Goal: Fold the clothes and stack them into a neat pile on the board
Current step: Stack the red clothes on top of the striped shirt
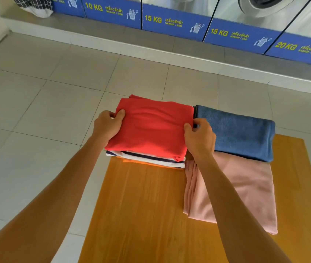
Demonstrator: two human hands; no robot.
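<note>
A folded red garment (151, 128) tops a pile at the far left end of the orange wooden board (141, 205). Under it lie a white garment with dark stripes (151, 159) and an orange one (141, 163), only their edges showing. My left hand (108, 128) grips the red garment's left edge, thumb on top. My right hand (200, 139) pinches its right edge. Beside the pile, a folded blue garment (240, 133) rests on a folded pink garment (242, 188).
The board lies on a pale tiled floor (37, 111). A row of washing machines with blue labelled panels (175, 21) stands on a raised step at the back. A checked cloth over a white bag (35, 6) sits at the far left corner.
</note>
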